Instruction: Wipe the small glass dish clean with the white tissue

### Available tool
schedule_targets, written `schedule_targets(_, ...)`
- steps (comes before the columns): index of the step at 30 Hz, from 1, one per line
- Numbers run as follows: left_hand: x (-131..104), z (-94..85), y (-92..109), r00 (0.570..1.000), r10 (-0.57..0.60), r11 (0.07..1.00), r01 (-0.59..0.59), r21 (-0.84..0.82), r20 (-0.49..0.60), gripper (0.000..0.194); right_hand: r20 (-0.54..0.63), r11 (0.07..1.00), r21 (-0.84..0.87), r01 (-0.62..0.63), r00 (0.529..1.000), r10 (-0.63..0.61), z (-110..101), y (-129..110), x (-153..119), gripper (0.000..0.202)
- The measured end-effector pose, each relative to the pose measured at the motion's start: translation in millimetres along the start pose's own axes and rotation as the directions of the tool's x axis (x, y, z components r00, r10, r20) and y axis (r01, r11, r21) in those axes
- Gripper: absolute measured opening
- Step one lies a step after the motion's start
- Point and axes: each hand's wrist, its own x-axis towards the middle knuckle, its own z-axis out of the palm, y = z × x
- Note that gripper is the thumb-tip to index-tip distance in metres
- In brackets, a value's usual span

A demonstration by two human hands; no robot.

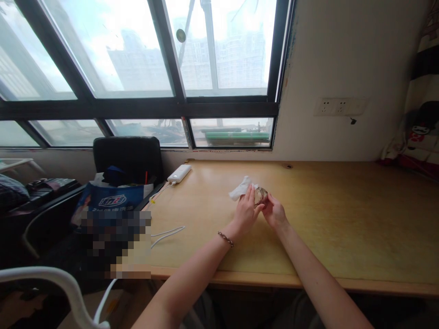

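Object (261, 195) has pale side leftward, its long axis unclear.

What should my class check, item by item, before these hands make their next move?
1. Right hand holding the small brown object: ok.
2. Left hand against that object's near side: ok.
3. White tissue right at the left hand: ok.
4. White device apart from both hands: ok.
5. Loose white cable off the table: not ok, a loop lies on it.
6. Object's covered underside: cannot tell.
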Motion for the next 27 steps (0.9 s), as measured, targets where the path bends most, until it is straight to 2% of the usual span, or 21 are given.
schedule_targets(6,-4.7,10.5,-4.6,0.992,-0.128,0.979,0.124,-0.162,-0.013,0.052,-0.089,0.996,0.076,0.043,0.995,-0.036,-2.8,-7.9,3.4,0.016)
schedule_targets(13,-6.0,11.1,1.6,0.989,-0.148,0.94,0.132,-0.315,-0.024,0.048,-0.131,0.987,0.145,0.074,0.99,-0.055,-8.7,-13.5,7.8,0.023)
schedule_targets(19,0.6,10.2,-13.0,0.976,-0.204,0.876,0.149,-0.459,-0.072,0.043,-0.085,0.995,0.091,-0.029,0.996,0.037,-12.4,-7.7,7.9,0.018)
schedule_targets(23,1.9,3.9,-18.2,0.987,-0.134,0.911,0.088,-0.403,-0.089,0.042,-0.046,0.992,0.078,-0.104,0.993,0.108,-12.8,-2.3,6.0,0.016)
schedule_targets(27,1.7,-4.2,-13.1,0.998,0.047,0.975,-0.055,-0.214,-0.045,0.044,-0.051,0.985,0.109,-0.133,0.989,0.139,-11.6,-1.8,4.4,0.016)
